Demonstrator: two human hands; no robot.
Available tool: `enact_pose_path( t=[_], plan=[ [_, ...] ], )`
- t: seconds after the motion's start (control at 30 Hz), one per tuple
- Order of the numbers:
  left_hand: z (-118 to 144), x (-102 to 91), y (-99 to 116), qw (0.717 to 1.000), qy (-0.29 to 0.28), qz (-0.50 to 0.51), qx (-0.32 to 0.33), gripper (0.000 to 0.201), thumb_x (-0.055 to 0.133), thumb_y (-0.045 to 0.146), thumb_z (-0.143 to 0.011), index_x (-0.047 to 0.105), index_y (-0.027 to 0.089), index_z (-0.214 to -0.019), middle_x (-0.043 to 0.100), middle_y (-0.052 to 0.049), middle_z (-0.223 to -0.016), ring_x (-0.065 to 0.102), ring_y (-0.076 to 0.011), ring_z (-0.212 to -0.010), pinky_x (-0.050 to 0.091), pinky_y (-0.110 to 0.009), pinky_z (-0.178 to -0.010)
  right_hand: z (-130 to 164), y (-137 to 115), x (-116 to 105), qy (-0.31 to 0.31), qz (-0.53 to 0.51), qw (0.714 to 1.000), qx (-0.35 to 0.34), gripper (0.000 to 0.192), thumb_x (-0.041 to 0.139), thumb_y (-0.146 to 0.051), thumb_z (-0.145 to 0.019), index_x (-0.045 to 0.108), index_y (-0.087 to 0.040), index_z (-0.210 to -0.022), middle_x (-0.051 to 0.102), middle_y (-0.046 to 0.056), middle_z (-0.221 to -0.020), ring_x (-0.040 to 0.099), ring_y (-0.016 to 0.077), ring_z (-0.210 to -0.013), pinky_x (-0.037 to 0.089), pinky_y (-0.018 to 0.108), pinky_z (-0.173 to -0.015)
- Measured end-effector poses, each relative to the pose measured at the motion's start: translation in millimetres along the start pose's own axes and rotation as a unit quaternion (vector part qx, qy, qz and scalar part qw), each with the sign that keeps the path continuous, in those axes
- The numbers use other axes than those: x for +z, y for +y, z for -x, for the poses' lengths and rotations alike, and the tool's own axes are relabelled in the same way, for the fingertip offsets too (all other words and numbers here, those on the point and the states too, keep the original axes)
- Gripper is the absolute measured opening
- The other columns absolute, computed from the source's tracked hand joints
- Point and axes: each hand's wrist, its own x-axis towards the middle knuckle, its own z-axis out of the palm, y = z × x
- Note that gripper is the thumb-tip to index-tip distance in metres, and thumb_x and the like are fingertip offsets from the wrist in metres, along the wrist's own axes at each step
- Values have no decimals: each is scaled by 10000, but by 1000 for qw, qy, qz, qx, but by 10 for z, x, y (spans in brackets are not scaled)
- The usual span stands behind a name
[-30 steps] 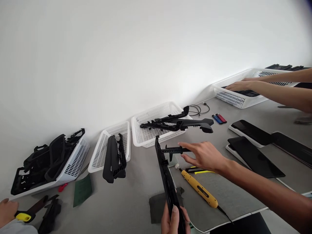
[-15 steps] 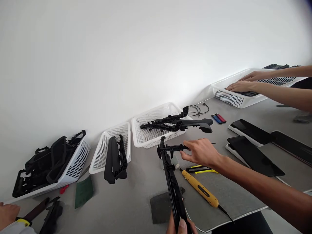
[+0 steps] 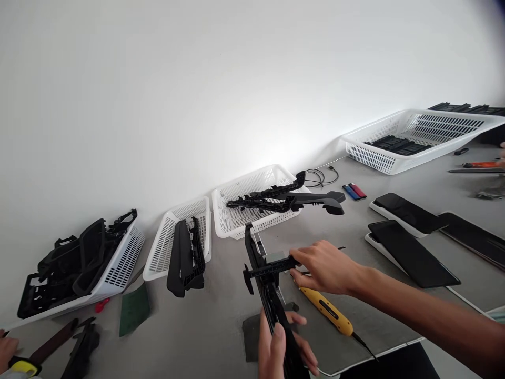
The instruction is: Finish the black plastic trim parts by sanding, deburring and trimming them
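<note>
My left hand (image 3: 281,347) grips the near end of a long black plastic strip (image 3: 263,284) that stands tilted away from me over the table. My right hand (image 3: 324,266) holds a black caliper (image 3: 268,268) whose jaws sit across the strip about halfway along it. A yellow screwdriver-like tool (image 3: 327,311) lies on a grey mat (image 3: 374,321) just under my right wrist.
White baskets (image 3: 236,221) (image 3: 169,239) (image 3: 118,268) with black plastic parts line the wall; a larger one (image 3: 398,158) stands far right. Dark flat panels (image 3: 410,252) lie at right. Another person's hand (image 3: 6,347) with a yellow-handled tool is at the lower left.
My right hand slid the caliper down the strip toward me. My left hand shifted its grip higher. The other person's arms over the far right basket are gone.
</note>
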Motion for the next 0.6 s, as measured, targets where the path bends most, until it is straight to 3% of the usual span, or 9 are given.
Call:
enact_pose_path(
  t=[0.1, 0.2, 0.3, 0.4, 0.47, 0.6],
  plan=[
    [-94, 75, 157, 1000, 1, -23, 14, 622, 673, 772, -912, 716, 169, -1057, 717, -44, -702, 547, -111, -441, 476, -226, -459, 29, -48, -56, 4, -16, 1000, -14, 236, 542, -327, -1019, 549, -207, -817, 649, 12, -676, 454, 134, -481, 157, 310, -540],
    [-145, 119, 191, 999, 7, -43, 30, 587, 693, 744, -919, 703, 174, -1061, 754, -55, -840, 466, -56, -408, 424, -199, -414, 19, 24, -130, 32, -2, 999, 13, 248, 499, -362, -1089, 569, -200, -915, 695, 34, -738, 545, 164, -521, 170, 306, -551],
    [-131, 141, 153, 999, 2, -38, 12, 644, 722, 717, -916, 639, 225, -1323, 762, -58, -956, 468, -51, -418, 421, -186, -394, -8, 163, -179, 30, 23, 998, 52, 237, 488, -407, -1135, 566, -197, -1058, 733, 47, -764, 624, 211, -560, 161, 308, -548],
    [-73, 147, 129, 1000, -2, -20, -22, 852, 731, 672, -934, 394, 301, -1623, 732, -32, -936, 521, -81, -450, 459, -191, -391, -25, 288, -175, 0, 34, 998, 50, 250, 489, -452, -1148, 547, -210, -1121, 725, 28, -719, 609, 217, -523, 156, 306, -530],
    [-33, 147, 137, 999, -3, -13, -36, 950, 735, 641, -944, 260, 325, -1703, 700, -13, -903, 548, -103, -469, 507, -212, -397, -26, 351, -155, -4, 36, 999, 34, 320, 438, -505, -1161, 548, -215, -1084, 708, 22, -700, 562, 197, -482, 162, 303, -523],
    [16, 147, 178, 999, 2, -9, -47, 1009, 737, 613, -955, 154, 369, -1741, 644, 20, -854, 572, -117, -500, 572, -232, -433, -18, 441, -137, 18, 48, 999, 11, 613, 245, -668, -1142, 558, -210, -880, 652, 25, -646, 444, 153, -438, 148, 308, -522]
  ],
)
